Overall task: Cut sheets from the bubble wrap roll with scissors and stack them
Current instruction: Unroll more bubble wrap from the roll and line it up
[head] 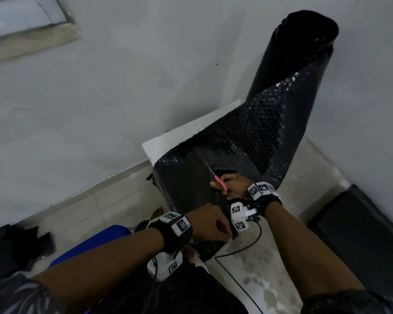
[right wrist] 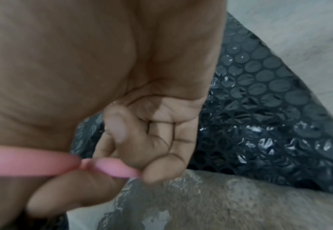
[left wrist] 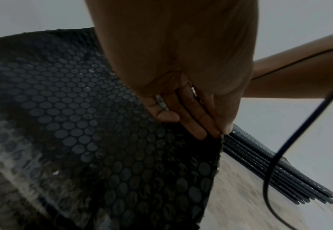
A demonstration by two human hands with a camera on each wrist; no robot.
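A tall roll of black bubble wrap (head: 304, 55) stands against the wall at the right. Its loose sheet (head: 243, 137) drapes over a white table (head: 168, 141) and hangs down toward me. My left hand (head: 211, 225) pinches the near lower edge of the sheet (left wrist: 102, 140) between thumb and fingers (left wrist: 193, 123). My right hand (head: 230, 184) holds pink-handled scissors (head: 218, 179) with the blades pointing up and away over the sheet. In the right wrist view my fingers (right wrist: 141, 140) curl round the pink handles (right wrist: 106, 168).
A flat black stack (left wrist: 279, 174), also seen as a dark slab (head: 359, 236), lies on the floor to my right. Dark scraps (head: 16, 243) lie on the tiled floor at the left. A black cable (head: 241, 248) hangs from my right wrist. A blue seat (head: 93, 243) is under me.
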